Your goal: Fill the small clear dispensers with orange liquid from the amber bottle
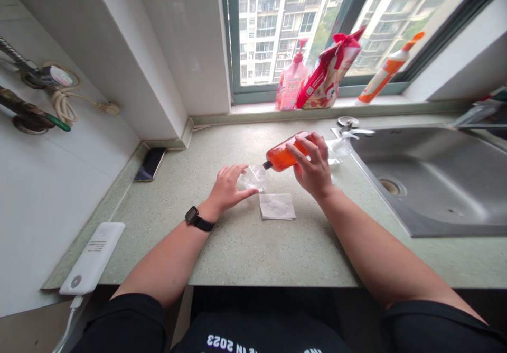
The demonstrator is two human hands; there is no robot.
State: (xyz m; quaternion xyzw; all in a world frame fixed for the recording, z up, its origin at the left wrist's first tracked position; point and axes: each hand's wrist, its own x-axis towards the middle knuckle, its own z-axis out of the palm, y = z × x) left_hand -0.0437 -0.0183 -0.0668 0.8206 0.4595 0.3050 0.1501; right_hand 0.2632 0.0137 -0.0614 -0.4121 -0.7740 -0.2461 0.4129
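My right hand (312,164) grips a bottle of orange-red liquid (283,155), tilted so its dark neck points down and to the left. That neck is at the opening of a small clear plastic container (252,178); whether they touch I cannot tell. My left hand (229,188) holds the container from the left, with thumb and fingers on either side. Just in front of it, a folded white tissue (277,206) lies on the counter. Beyond my right hand are a white pump or spray top (344,144) and some white paper, partly hidden.
A steel sink (435,184) is set into the speckled counter (222,258) at right. Along the windowsill stand a pink pump bottle (291,86), a red bag (328,75) and an orange-white bottle (386,73). A phone (150,164) and a white power bank (93,258) lie at left.
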